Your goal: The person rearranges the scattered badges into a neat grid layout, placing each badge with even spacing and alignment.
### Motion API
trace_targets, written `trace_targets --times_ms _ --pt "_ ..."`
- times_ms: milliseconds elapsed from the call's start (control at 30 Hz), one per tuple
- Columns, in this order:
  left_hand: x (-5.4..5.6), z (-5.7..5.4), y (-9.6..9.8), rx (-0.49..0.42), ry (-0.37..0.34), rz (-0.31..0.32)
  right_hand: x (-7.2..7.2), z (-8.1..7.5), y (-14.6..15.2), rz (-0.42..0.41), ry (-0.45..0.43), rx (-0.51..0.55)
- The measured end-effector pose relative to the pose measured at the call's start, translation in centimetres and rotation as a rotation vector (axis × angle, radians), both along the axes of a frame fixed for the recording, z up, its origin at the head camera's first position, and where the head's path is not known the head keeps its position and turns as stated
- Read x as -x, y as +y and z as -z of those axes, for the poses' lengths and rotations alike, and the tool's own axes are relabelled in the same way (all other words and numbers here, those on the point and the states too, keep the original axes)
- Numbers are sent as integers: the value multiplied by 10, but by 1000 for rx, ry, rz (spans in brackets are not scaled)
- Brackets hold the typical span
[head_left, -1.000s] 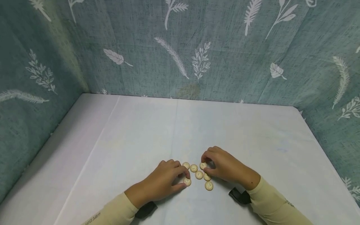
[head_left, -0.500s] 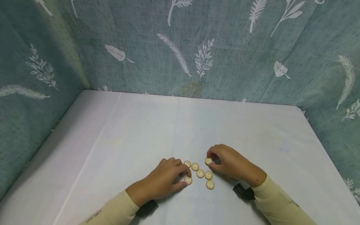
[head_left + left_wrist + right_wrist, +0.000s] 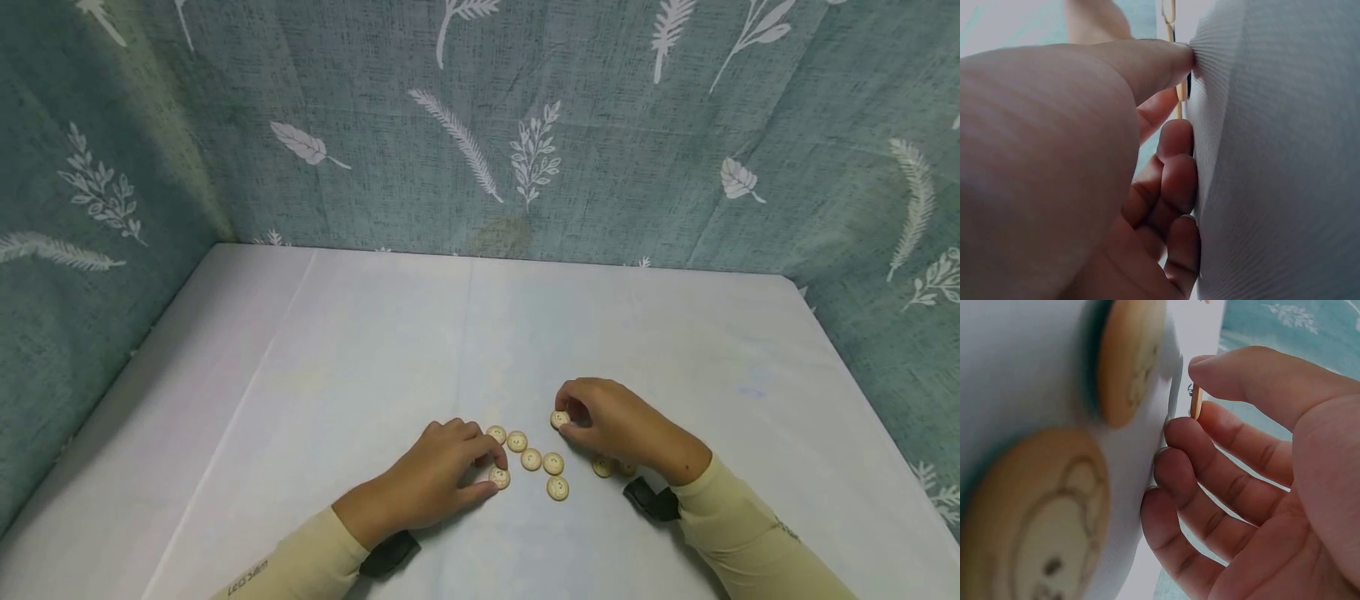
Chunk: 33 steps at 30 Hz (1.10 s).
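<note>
Small round wooden buttons with a bear face lie on the white cloth. My left hand [image 3: 431, 479] is at the left of the group, its thumb and forefinger on either side of one button [image 3: 498, 477] at the fingertips. Farther back, my right hand [image 3: 618, 425] pinches another button [image 3: 559, 419] between thumb and forefinger; the right wrist view shows this button [image 3: 1196, 402] edge-on. Between the hands are several more, such as the middle button [image 3: 531, 459] and the nearest button [image 3: 557, 487]. In the left wrist view the thumb hides most of the held button.
Two buttons lie beneath the right wrist, partly covered; one is the button [image 3: 602, 466]. They look large in the right wrist view, with a bear-face button [image 3: 1054, 531] nearest. A white cloth-covered table [image 3: 337, 333] meets a green leaf-patterned curtain [image 3: 375, 167] behind.
My right hand has drawn its button back and to the right, apart from the group. Two buttons under the right wrist have come into sight. The left hand stays on its button.
</note>
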<state>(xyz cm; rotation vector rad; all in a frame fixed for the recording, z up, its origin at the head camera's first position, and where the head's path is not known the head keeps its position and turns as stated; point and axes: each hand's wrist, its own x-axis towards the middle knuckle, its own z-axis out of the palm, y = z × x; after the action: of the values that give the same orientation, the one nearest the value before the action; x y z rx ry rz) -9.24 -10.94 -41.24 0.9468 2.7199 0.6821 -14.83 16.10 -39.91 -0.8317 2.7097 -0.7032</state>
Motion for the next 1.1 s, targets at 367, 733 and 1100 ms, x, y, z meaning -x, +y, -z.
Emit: trace_targets --times_ms 367,733,1100 --pt "3 -2 1 -3 -7 2 7 -1 6 59 -28 26" --pt "3 -1 2 0 -24 -8 11 1 9 88 -49 46" --pt "3 -1 3 6 -44 -14 12 2 11 95 -61 54"
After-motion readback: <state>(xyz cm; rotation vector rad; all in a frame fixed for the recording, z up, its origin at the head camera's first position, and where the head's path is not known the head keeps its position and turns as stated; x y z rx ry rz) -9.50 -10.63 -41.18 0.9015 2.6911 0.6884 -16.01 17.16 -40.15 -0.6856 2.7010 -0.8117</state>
